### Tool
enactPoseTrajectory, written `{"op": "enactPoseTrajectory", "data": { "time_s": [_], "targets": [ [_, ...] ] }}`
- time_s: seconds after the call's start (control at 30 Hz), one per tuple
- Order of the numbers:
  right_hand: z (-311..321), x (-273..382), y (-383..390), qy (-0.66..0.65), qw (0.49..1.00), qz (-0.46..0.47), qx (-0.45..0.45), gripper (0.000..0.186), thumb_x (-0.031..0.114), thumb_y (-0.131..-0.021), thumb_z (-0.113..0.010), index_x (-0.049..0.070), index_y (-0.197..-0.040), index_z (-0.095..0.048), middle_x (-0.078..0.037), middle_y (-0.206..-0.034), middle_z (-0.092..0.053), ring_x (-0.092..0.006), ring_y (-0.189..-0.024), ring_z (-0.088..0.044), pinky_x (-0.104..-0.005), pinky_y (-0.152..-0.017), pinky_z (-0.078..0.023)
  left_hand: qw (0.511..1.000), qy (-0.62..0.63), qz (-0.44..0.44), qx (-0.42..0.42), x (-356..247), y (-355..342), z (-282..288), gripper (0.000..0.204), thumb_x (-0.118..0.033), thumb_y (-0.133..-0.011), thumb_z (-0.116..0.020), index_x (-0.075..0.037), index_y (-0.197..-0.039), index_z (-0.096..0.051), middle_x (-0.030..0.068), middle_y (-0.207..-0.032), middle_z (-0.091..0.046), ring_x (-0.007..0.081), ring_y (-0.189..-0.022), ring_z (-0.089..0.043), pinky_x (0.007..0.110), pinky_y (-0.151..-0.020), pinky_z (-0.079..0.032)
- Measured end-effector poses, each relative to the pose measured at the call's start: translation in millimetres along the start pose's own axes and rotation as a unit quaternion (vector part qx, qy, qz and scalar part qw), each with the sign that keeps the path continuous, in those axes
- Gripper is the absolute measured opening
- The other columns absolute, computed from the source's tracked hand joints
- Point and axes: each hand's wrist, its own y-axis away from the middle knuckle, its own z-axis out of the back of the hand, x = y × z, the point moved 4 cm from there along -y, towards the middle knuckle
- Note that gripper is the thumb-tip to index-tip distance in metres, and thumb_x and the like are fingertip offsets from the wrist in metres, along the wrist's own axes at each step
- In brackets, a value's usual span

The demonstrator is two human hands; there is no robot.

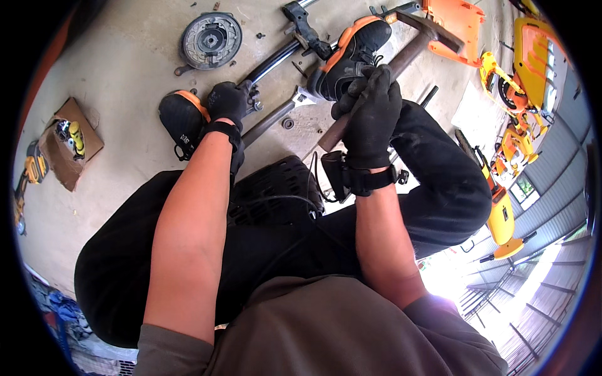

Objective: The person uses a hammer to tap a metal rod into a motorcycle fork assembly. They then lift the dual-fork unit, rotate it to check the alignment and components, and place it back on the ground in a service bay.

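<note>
My right hand (373, 113), in a black glove, is closed round the handle of a hammer (411, 57). The hammer's head points up and to the right, above my shoe. My left hand (227, 102), also gloved, is closed on the lower end of a fork tube (276, 64), a dark and shiny rod lying slantwise on the floor. Its fingers are partly hidden. A black clamp (306, 30) sits farther up the tube. Between my hands lies an adjustable wrench (276, 118), its jaw toward my right shoe.
A round metal wheel hub (211, 41) lies at the far left, with small bolts around it. An open cardboard box (72, 144) and a yellow power tool (34, 166) are at left. Orange and yellow plastic panels (454, 28) lie at right. My shoes (357, 53) flank the tube.
</note>
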Motion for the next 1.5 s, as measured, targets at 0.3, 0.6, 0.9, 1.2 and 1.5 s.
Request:
{"op": "enactPoseTrajectory", "data": {
  "time_s": [0.3,0.6,0.9,1.2,1.5],
  "targets": [
    [-6.2,-38.6,12.4,0.043,0.996,-0.058,0.047,0.024,0.029,-0.102,-0.043,0.008,-0.091,-0.048,-0.003,-0.064,-0.051,-0.0141,-0.044,-0.050,-0.0283,-0.038,-0.042,1.000,-0.009,-0.007,-0.001,2.3,1.6,-1.4,0.027,-0.019,-0.093,-0.064,0.005,-0.082,-0.069,0.0104,-0.073,-0.070,0.0158,-0.059,-0.067,0.029,-0.050,-0.055],
    [-19.1,-69.1,17.3,0.184,0.976,0.027,0.111,0.026,0.027,-0.099,-0.047,0.004,-0.089,-0.046,-0.004,-0.063,-0.046,-0.0140,-0.042,-0.045,-0.0299,-0.037,-0.041,0.995,0.099,0.018,0.024,-1.1,-3.5,-3.9,0.026,-0.019,-0.093,-0.062,0.004,-0.082,-0.069,0.0099,-0.075,-0.071,0.0158,-0.062,-0.068,0.028,-0.052,-0.057],
    [-12.9,-90.6,11.5,0.123,0.977,-0.148,0.094,0.026,0.031,-0.099,-0.050,0.008,-0.090,-0.044,-0.004,-0.066,-0.049,-0.0148,-0.045,-0.049,-0.0298,-0.040,-0.042,0.999,-0.031,0.009,0.005,-14.4,3.2,-1.6,0.025,-0.017,-0.094,-0.061,0.006,-0.086,-0.069,0.0112,-0.077,-0.070,0.0177,-0.063,-0.068,0.032,-0.051,-0.056],
    [16.7,-15.1,-2.9,0.033,0.994,0.101,0.028,0.019,0.022,-0.100,-0.046,0.004,-0.091,-0.047,-0.007,-0.069,-0.053,-0.0159,-0.044,-0.048,-0.0298,-0.038,-0.041,0.996,0.077,0.019,0.028,-1.4,-1.1,-5.0,0.030,-0.021,-0.095,-0.060,0.005,-0.083,-0.069,0.0089,-0.073,-0.071,0.0169,-0.061,-0.067,0.030,-0.051,-0.055],
    [13.3,-5.6,-0.8,0.055,0.998,0.027,0.032,0.032,0.033,-0.103,-0.042,0.006,-0.091,-0.054,0.000,-0.062,-0.049,-0.0106,-0.045,-0.047,-0.0260,-0.039,-0.039,0.979,-0.185,-0.072,-0.046,30.6,-32.5,-4.1,0.052,-0.051,-0.089,-0.058,-0.001,-0.082,-0.072,0.0206,-0.076,-0.068,0.0354,-0.070,-0.066,0.046,-0.066,-0.050]
  ]
}}
